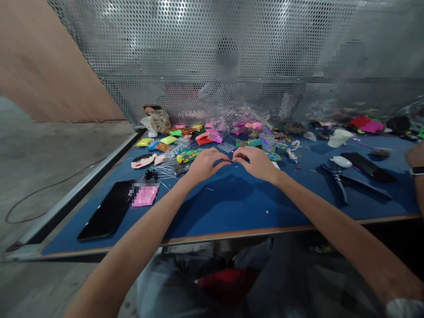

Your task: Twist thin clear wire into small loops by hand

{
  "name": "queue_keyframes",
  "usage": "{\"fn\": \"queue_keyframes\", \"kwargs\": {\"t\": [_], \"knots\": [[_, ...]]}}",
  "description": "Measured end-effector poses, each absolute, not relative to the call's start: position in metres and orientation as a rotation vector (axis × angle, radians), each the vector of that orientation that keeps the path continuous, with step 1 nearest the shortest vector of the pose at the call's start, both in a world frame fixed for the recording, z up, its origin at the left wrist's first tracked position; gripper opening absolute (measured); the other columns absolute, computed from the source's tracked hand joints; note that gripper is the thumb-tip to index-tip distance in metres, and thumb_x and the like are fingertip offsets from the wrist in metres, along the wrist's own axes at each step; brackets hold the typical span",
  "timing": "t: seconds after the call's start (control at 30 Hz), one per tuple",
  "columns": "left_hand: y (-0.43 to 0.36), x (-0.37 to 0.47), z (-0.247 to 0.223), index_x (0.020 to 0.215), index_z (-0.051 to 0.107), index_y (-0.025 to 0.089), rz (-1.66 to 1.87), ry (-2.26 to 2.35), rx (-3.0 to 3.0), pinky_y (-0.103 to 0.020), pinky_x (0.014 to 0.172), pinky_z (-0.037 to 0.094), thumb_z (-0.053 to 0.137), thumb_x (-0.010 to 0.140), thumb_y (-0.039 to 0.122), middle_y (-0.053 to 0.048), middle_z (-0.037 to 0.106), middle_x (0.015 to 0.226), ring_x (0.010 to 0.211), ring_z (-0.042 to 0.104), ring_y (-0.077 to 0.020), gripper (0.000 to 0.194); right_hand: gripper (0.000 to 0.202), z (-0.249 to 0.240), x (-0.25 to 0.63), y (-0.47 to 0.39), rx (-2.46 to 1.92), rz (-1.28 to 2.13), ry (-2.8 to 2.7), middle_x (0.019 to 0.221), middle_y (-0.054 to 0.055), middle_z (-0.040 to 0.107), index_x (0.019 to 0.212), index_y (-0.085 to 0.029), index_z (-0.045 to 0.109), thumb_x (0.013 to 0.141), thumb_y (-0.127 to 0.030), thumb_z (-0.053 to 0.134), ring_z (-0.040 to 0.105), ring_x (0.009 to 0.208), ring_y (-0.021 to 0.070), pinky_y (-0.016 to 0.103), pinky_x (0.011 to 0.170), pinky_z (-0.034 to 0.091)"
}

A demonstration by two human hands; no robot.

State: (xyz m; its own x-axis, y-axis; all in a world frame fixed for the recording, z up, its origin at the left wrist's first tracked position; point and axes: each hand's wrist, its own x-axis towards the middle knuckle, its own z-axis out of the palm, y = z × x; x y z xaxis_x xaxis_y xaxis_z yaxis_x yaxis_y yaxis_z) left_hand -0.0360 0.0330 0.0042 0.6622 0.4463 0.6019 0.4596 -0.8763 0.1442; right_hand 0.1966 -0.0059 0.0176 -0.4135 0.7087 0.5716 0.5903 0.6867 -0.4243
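Above the blue tabletop (218, 207), my left hand (208, 164) and my right hand (254, 162) face each other, with a small gap between their fingertips. Both are closed in a pinch, thumb against fingers. Whatever lies between the fingers is too small to make out. Just behind my left hand lies a yellow and green patterned packet (188, 155). Thin metal wires (165, 171) are spread to its left. A small clear bag (227, 147) sits behind the gap between my hands. Colourful scraps and a purple patterned wrapper (267, 140) lie behind my right hand.
At the left are a black phone (107, 210), a pink packet (145, 195) and a flat clay face (143, 160). Pliers (338, 179), a black case (369, 167) and a white cup-like piece (339, 138) lie right. Another person's wrist (416, 163) shows at the right edge. Perforated metal (198, 53) stands behind.
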Motion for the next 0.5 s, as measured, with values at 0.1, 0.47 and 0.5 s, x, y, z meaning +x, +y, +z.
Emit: {"fn": "queue_keyframes", "kwargs": {"t": [0.1,0.47,0.5], "knots": [[0.035,-0.041,0.003,0.106,0.074,0.022,-1.068,-0.814,-2.826,-0.031,0.082,0.047,0.057,0.099,0.044,-0.006,0.074,0.096,0.091,0.064,-0.0186,0.029,0.013,0.019,0.191,-0.002,-0.994,0.248,-2.146,0.089,0.004,0.073,0.096,-0.023,0.070,0.096,-0.032,0.060,0.063,0.079,0.0202,0.031,0.074,0.044],[0.023,-0.036,0.008,0.103,0.074,0.023,-0.940,-0.861,-2.796,-0.033,0.085,0.042,0.055,0.100,0.045,-0.005,0.075,0.098,0.093,0.063,-0.0195,0.030,0.018,-0.006,0.187,-0.004,-0.952,0.453,-1.958,0.080,0.003,0.071,0.089,-0.020,0.070,0.094,-0.034,0.060,0.060,0.070,0.0168,0.029,0.068,0.044],[0.022,-0.036,0.008,0.104,0.074,0.023,-0.934,-0.854,-2.803,-0.033,0.086,0.042,0.054,0.101,0.046,-0.004,0.075,0.098,0.093,0.062,-0.0196,0.030,0.019,-0.006,0.188,-0.005,-0.958,0.464,-1.957,0.079,0.003,0.071,0.089,-0.019,0.069,0.095,-0.034,0.059,0.058,0.069,0.0164,0.029,0.067,0.044]]}}
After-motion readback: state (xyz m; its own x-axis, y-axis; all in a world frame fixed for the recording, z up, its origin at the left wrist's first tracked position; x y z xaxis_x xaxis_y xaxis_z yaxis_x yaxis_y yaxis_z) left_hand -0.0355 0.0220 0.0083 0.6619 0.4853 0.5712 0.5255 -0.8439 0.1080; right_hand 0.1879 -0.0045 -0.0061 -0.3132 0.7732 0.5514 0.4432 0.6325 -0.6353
